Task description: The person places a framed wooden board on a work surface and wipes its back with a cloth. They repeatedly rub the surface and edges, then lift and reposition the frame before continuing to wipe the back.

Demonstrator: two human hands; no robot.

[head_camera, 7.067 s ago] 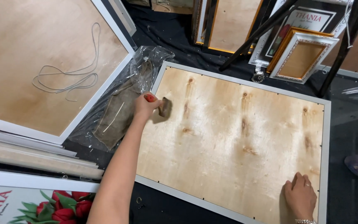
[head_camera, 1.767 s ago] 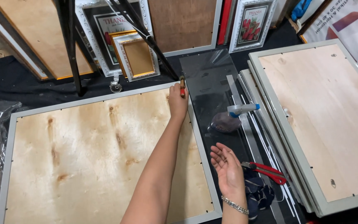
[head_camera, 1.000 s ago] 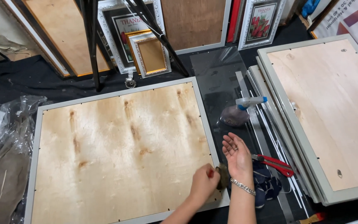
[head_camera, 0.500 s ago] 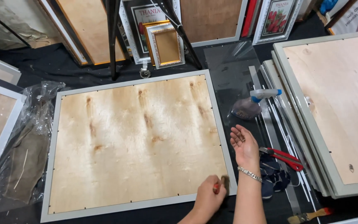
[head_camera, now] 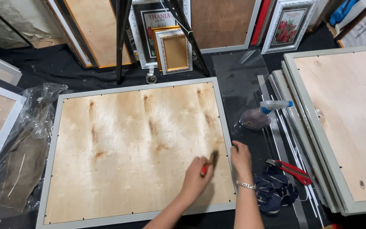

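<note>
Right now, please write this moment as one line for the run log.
left hand: holds small red-handled tool on plywood frame backing | right hand: rests at grey frame edge | nearby: red pliers, spray bottle

The backing board [head_camera: 136, 144] is pale plywood, matt and knotty, set in a smooth grey-white painted frame [head_camera: 47, 169]. At its near right, the left hand [head_camera: 196, 177] grips a small tool [head_camera: 208, 163] with a glossy red handle (its head is blurred). Right of the right hand [head_camera: 241, 157] lie a dark blue crumpled cloth [head_camera: 274, 191] and red-handled metal pliers [head_camera: 289, 169]. Far right of them rests a translucent plastic spray bottle [head_camera: 259, 116]. At left, crinkled clear plastic wrap [head_camera: 22, 161] shines.
</note>
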